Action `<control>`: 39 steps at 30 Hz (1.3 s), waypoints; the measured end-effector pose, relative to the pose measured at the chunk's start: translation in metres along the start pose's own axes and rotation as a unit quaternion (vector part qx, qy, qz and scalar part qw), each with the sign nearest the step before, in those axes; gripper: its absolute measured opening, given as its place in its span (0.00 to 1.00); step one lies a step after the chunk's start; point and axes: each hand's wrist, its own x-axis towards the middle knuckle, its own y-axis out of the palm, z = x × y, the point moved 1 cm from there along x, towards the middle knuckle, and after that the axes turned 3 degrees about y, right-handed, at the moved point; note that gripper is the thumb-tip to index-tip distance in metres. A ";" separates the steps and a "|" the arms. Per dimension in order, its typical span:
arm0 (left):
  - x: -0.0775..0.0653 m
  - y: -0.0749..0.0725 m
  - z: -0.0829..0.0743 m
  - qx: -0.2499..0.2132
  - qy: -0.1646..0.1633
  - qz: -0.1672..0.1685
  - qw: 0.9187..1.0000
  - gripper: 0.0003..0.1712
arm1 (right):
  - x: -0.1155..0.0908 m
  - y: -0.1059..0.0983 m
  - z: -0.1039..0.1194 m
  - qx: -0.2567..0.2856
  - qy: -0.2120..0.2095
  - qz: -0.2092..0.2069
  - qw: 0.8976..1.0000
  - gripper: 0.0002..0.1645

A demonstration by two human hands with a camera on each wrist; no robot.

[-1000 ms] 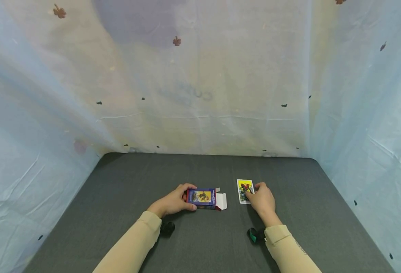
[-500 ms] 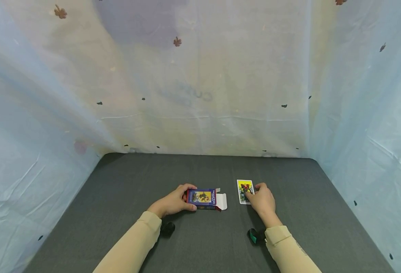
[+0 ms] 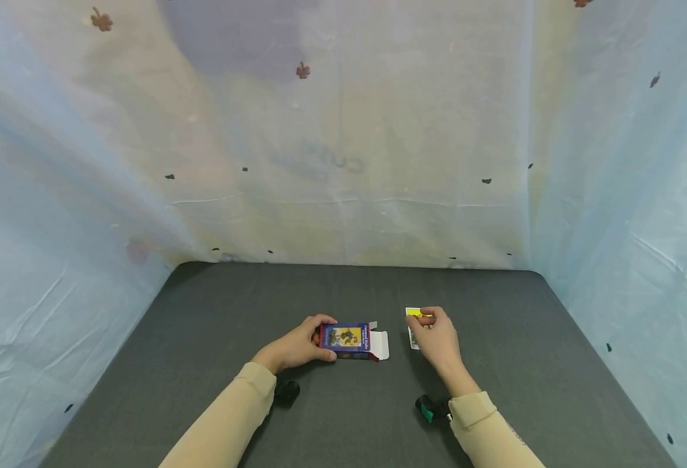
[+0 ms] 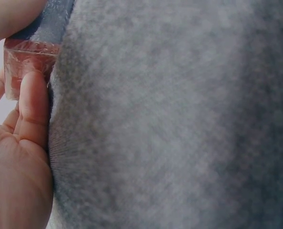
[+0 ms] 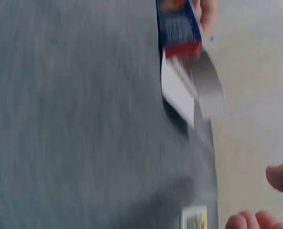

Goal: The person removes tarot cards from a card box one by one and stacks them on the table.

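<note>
My left hand [image 3: 298, 342] grips the closed end of a small purple tarot card box [image 3: 345, 337] on the table, thumb along its near side and fingers on the far side. The box's white flap [image 3: 381, 345] stands open to the right. In the left wrist view, a fingertip lies against the box's red end [image 4: 18, 64]. A yellow tarot card [image 3: 414, 312] lies face up to the right of the box. My right hand [image 3: 441, 341] hovers over it with nothing between thumb and fingers, hiding much of the picture. In the right wrist view, the fingers show apart from the card [image 5: 195, 219].
The table has a dark grey cloth top [image 3: 249, 292]. Pale patterned curtains [image 3: 378, 130] hang behind it and along both sides. Dark wrist-worn devices [image 3: 287, 392] sit under both cuffs.
My right hand has lifted off the card's right edge and shifted left over the card, which stays in place. The left hand and the box have not moved.
</note>
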 end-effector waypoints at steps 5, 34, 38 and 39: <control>-0.001 0.000 -0.001 -0.002 0.001 0.002 1.000 0.41 | -0.009 0.022 0.010 0.045 -0.013 0.055 0.997 0.27; 0.000 -0.002 0.002 -0.016 0.008 0.003 1.000 0.40 | -0.015 0.064 0.011 0.036 -0.010 0.145 0.989 0.17; 0.000 -0.002 0.000 -0.013 0.008 0.003 1.000 0.40 | -0.015 0.062 0.011 0.028 -0.015 0.148 0.989 0.16; 0.000 -0.002 -0.001 -0.014 0.008 0.004 1.000 0.41 | -0.014 0.061 0.011 0.027 -0.017 0.149 0.988 0.15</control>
